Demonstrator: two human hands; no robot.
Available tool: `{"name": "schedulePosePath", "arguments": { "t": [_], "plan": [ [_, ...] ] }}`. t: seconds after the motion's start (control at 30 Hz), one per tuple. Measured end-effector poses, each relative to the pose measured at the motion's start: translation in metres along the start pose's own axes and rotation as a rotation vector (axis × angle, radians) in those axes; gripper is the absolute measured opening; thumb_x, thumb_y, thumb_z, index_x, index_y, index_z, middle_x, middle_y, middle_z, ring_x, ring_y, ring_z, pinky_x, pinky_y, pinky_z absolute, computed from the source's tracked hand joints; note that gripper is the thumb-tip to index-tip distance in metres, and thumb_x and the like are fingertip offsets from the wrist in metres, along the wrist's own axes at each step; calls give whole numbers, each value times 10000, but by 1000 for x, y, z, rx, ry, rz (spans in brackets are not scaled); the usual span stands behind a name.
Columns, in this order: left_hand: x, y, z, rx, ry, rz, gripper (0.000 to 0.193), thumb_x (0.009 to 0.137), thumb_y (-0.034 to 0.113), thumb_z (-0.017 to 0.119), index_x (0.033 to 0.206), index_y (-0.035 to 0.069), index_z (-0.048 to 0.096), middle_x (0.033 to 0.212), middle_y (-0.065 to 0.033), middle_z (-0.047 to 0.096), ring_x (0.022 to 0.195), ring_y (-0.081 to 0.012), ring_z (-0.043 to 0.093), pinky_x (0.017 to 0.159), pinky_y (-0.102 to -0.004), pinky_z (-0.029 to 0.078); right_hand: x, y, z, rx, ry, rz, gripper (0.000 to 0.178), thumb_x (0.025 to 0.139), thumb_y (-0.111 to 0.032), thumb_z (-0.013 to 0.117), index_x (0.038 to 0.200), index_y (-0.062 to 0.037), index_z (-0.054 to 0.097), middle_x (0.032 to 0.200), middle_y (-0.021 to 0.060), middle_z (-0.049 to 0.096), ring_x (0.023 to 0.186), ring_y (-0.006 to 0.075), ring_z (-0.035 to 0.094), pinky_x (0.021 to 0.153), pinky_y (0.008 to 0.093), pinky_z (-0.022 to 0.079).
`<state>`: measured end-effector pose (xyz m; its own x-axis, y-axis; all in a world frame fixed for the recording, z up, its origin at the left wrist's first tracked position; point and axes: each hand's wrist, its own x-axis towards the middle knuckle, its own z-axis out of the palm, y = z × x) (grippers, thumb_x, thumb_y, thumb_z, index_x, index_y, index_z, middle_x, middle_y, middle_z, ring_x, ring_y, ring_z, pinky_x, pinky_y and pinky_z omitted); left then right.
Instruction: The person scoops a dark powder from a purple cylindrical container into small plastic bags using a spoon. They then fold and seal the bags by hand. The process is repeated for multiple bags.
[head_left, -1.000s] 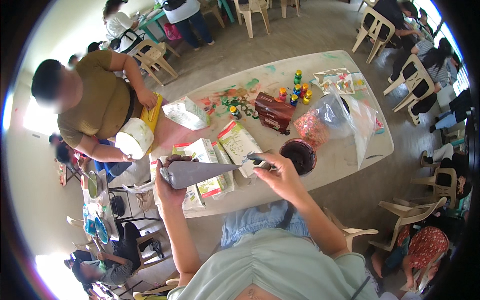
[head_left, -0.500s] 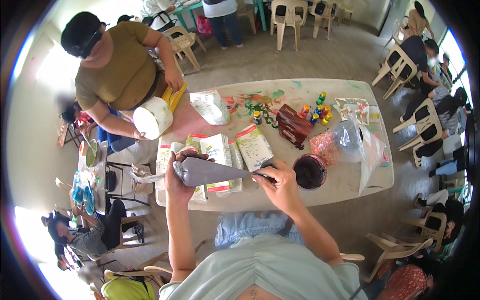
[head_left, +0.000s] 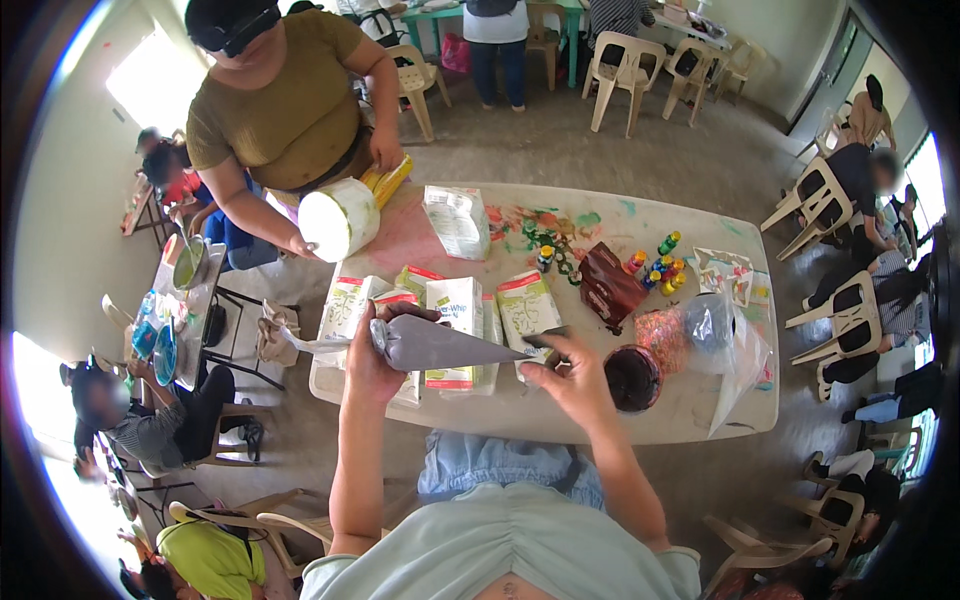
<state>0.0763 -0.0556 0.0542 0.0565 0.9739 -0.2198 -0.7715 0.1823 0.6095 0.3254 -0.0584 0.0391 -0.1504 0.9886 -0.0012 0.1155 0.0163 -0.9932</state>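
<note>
A piping bag filled with grey cream lies level across the near side of the table, its tip pointing right. My left hand is closed round its gathered wide end, and the twisted clear plastic tail sticks out to the left. At the narrow tip is my right hand, its dark-stained thumb and forefinger apart on either side of the point. Several white-and-green cartons stand and lie just beyond the bag. To the right of my right hand sits a tub of dark cream.
Across the table, a person holds a white tub and a yellow packet. Small colour bottles, a brown pouch, sprinkles and a clear plastic bag lie right. Chairs surround the table.
My right thumb and forefinger have parted at the bag's tip, where they were pinched. My left hand keeps its hold. The whole view has shifted, showing more of the far room.
</note>
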Motion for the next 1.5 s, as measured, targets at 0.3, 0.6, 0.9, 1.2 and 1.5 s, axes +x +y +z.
{"name": "schedulePosePath", "arguments": {
  "t": [0.3,0.6,0.9,1.2,1.5],
  "plan": [
    [-8,5,3,66,29,-3,561,901,479,253,968,-20,500,1015,-243,550,1015,-325,520,888,-424,414,10,-4,15,-115,-60,-76,301,652,-115,722,927,-38,626,850,54,564,690,129,546,535,222,421],
    [-13,9,-1,202,136,14,594,889,517,274,1113,-2,455,1093,-131,532,996,-214,521,858,-365,438,30,-46,85,-457,-435,-283,995,564,-261,783,1341,-60,194,1208,219,419,1042,373,481,850,406,419],
    [-15,20,-18,530,197,15,473,908,370,375,1255,49,359,1176,-94,478,1055,-168,466,871,-286,404,30,-12,141,-29,-480,-155,735,611,-209,757,1210,-31,370,1045,157,547,919,265,572,776,346,452],
    [-25,55,-19,906,162,103,322,919,195,306,974,-24,536,992,-94,592,884,-135,524,812,-283,416,33,4,158,320,-640,284,611,693,-252,696,1172,-5,408,985,62,527,921,169,505,821,300,412],
    [-13,47,-59,1010,146,254,346,938,199,304,854,22,589,703,-39,570,677,-90,507,631,-255,420,37,-21,166,143,-323,-153,585,882,-408,402,1258,33,324,1205,183,402,1117,246,412,899,335,354]
  ]
}}
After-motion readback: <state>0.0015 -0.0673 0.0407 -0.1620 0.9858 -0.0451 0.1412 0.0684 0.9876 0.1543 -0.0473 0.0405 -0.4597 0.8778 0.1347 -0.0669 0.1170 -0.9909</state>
